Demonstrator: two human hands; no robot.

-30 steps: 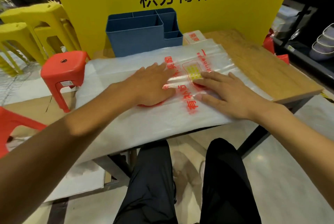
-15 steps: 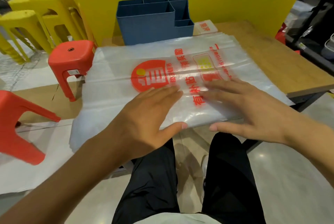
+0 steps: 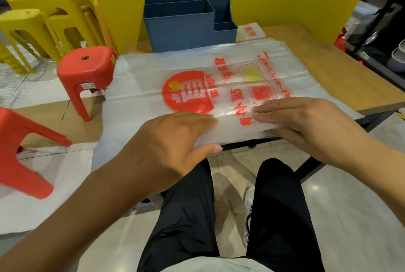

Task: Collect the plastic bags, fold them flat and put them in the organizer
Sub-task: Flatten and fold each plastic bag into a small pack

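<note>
So both hands have slid back from the middle of the plastic bag (image 3: 219, 74) to its near edge, lower centre of the frame. The left hand (image 3: 173, 138) has its fingers flat on top and thumb hooked under the edge, a loose grip on the bag. The right hand (image 3: 306, 122) lies flat with fingers spread; can't tell if its thumb is under. Looks like smoothing's done and the first fold is next. The blue organizer (image 3: 186, 28) sits top centre on the tabletop (image 3: 341, 70), just behind the bag.
</note>
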